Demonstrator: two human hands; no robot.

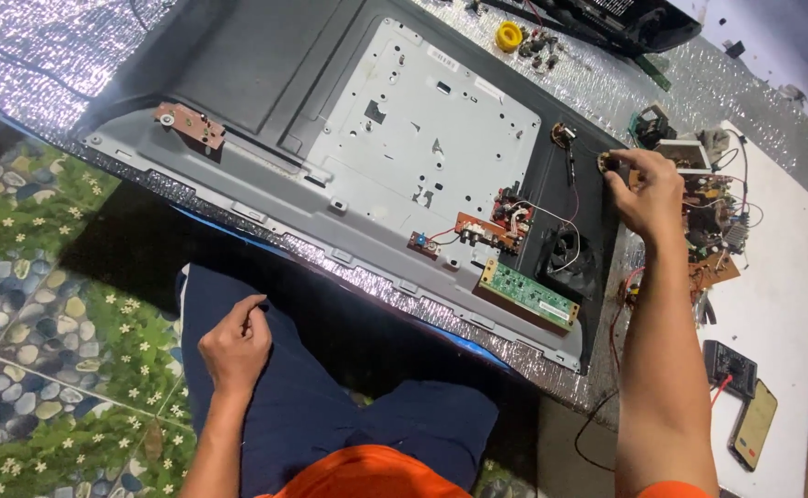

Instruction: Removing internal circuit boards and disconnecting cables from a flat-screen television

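Right now my right hand (645,192) pinches a small round brown-and-black part (608,163).
It sits at my fingertips, left of them; my left hand (235,344) rests curled on my lap, far off.

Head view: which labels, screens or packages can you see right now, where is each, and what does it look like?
Flat-panel screen set: face down across the foil mat, grey back shell, pale metal plate in the middle.
Phone: lower right on the white board, flat rectangle, amber-tinted screen.
Meter: just above the phone, small black box with a red lead.
Small white labels: on the metal plate, rectangular.
No packages.
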